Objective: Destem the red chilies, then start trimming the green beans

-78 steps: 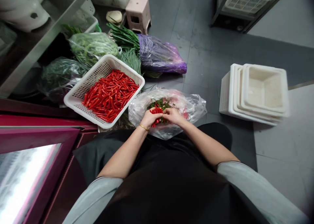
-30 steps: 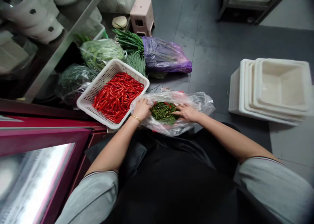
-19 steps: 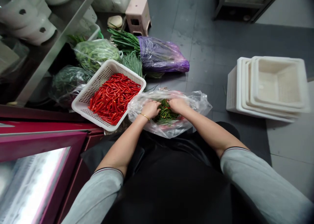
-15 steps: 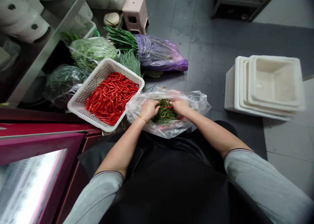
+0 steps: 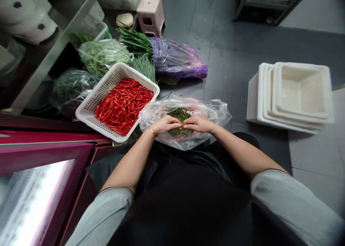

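Note:
Fingertips meeting, my left hand and my right hand are both closed in a pinch over an open clear plastic bag. Between them shows a bit of a small red chili pepper, mostly hidden by the fingers. Green chili stems lie heaped in the bag beneath the hands. Left of the bag, a white perforated basket holds a pile of red chili peppers, and its rim is close to the bag's edge.
Beyond the basket are bagged green vegetables and green stalks in a purple bag. A pink stool stands behind them. Stacked white baskets are on the floor at right. A red-framed glass-door cabinet is at near left.
My hands have come together from either side of the stems. The red chili pepper, earlier by my right fingers, is now between both hands' fingertips. The view has shifted slightly.

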Demonstrator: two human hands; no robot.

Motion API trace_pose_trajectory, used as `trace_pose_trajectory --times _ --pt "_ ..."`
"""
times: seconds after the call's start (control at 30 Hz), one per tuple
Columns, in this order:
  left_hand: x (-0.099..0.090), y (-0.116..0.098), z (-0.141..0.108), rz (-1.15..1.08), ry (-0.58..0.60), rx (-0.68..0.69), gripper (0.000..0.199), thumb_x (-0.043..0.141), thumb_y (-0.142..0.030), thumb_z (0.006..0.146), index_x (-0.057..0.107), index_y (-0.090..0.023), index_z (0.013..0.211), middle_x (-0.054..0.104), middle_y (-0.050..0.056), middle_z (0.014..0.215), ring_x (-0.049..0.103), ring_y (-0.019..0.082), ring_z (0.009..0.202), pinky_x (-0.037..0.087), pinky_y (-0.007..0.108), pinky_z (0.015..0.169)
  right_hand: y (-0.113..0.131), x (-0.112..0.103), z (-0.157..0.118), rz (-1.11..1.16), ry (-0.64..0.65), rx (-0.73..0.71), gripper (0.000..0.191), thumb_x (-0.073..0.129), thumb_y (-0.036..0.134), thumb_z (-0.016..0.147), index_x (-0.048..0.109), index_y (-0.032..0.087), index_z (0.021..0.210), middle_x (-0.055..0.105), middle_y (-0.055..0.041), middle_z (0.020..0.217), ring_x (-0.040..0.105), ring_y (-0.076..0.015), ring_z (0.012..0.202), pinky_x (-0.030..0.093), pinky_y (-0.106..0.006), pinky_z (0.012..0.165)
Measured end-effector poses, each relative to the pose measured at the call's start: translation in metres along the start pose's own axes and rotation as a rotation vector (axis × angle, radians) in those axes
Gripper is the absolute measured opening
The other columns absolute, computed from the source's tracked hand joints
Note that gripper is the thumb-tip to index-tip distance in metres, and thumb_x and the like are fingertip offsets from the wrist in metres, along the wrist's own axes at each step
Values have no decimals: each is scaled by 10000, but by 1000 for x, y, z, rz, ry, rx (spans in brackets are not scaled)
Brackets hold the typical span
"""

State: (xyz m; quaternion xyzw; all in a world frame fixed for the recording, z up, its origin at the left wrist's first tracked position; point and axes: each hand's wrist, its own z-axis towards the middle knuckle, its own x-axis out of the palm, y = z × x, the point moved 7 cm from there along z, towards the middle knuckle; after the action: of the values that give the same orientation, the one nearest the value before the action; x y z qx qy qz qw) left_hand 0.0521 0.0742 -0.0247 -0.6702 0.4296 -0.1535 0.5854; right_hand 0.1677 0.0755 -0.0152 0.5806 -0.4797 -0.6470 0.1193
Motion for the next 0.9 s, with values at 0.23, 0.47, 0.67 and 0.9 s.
trace_pose_trajectory --times 0.23,0.47,0.67,0.9 --pt "-37 24 -12 -336 -245 -142 353 523 -466 835 612 -130 897 680 88 754 632 157 630 521 297 620 -35 -7 13 -313 140 243 469 611 470 821 626 184 1193 684 -101 1078 627 -202 908 439 -274 777" --pt "-48 38 12 606 -406 -428 361 500 -173 781 572 -94 1127 670 149 898 646 246 815 495 354 757 -52 -55 56 -605 -143 523 557 440 241 909 356 157 1453 667 -144 1114 636 -233 916 451 -302 779" --pt "-68 28 -33 769 -657 -607 545 424 -302 882 364 -16 1342 675 184 790 669 326 786 486 404 728 -16 -85 28 -698 -462 485 622 342 226 932 160 204 1526 450 -141 1405 570 -265 1044 456 -362 846" --pt "-69 8 -48 888 -645 -670 513 474 -336 864 437 -16 1263 672 223 887 668 335 861 494 399 768 -24 -30 60 -598 -185 431 408 289 185 921 574 76 1193 622 -189 1091 598 -264 933 469 -366 786"
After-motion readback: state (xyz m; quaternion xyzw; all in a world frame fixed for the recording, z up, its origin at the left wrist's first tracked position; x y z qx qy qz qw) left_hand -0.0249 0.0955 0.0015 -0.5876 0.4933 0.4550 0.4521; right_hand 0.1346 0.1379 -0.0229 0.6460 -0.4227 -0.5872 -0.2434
